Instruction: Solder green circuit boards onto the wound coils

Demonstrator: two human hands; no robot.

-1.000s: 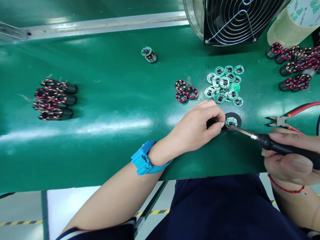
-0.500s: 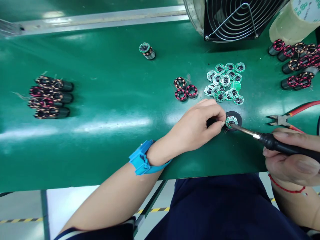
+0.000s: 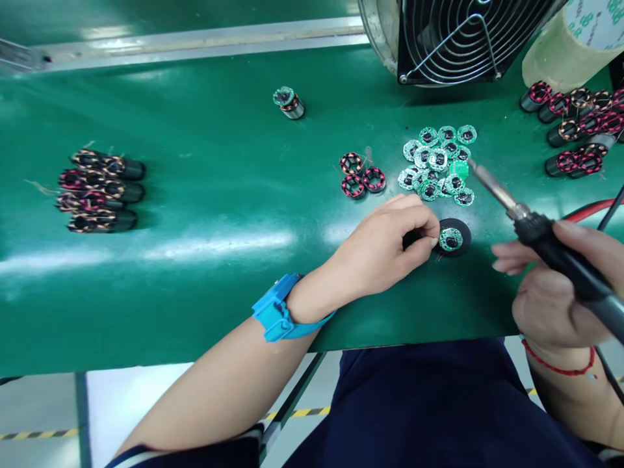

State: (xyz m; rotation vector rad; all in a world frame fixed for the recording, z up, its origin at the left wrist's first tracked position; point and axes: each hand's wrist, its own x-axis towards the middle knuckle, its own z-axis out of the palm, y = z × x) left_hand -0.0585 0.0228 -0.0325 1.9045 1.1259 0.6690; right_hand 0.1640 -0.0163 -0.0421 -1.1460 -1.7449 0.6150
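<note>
Gripping the soldering iron (image 3: 546, 242), your right fingers (image 3: 585, 244) hold its tip beyond and right of the round circuit board (image 3: 451, 240); your left fingers (image 3: 420, 252), nearer, pinch together at the board's left side, any catch hidden.

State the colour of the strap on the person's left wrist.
The strap is bright blue; it shows best in the head view.

Electronics workshop: soldering iron (image 3: 543, 235), circuit boards (image 3: 437, 160), green workbench (image 3: 219, 286)
</note>
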